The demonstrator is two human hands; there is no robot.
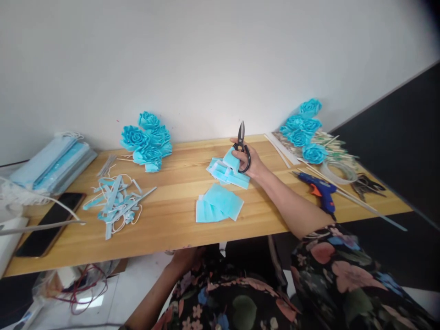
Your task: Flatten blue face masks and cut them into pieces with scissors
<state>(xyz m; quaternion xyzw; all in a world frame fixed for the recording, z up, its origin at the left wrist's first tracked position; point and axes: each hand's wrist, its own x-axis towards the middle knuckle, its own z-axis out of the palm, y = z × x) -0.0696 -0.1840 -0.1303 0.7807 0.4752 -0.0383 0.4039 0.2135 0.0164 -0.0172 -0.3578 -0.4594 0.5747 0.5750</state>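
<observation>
Head view: the right hand [255, 163] grips scissors [240, 141], blades together and pointing up, probably kept in hand so the fingers can also hold a blue piece [231, 158]. That piece overlaps a loose pile [237, 178] in view; contact cannot be confirmed. A fanned stack [220, 202] lies nearer the table's front edge, apparently kept separate. Trimmed strips [118, 201] sit well left, presumably clear of the handwork. The left hand [187, 258] is below the tabletop [172, 224], partly hidden; its grip cannot be determined.
</observation>
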